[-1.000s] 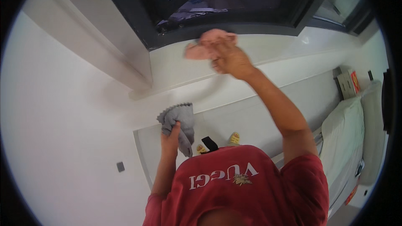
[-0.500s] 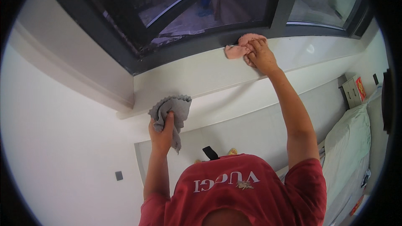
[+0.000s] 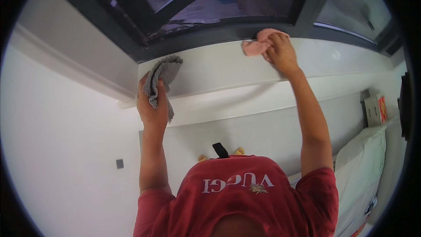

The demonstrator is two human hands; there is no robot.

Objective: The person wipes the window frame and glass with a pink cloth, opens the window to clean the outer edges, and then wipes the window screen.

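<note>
My left hand (image 3: 151, 103) is closed round a folded grey cloth (image 3: 163, 73) with a scalloped edge. It is held up near the left end of the white windowsill (image 3: 206, 68); whether the cloth touches the sill I cannot tell. Farther right, my right hand (image 3: 283, 55) grips a bunched pink cloth (image 3: 256, 48) and presses it on the sill. That cloth lies against the lower edge of the dark window frame (image 3: 232, 34), with part of it spread out to the left of my fingers.
Left of the sill rises a white wall (image 3: 66, 127) with a small grey switch plate (image 3: 119, 163). Below the sill is a pale floor (image 3: 263, 127). At the right stand a bed with a pale green cover (image 3: 359, 162) and a small drawer cabinet (image 3: 372, 110).
My left hand has moved forward and left with the grey cloth, over the sill. My right hand and the pink cloth have slid slightly right along the frame.
</note>
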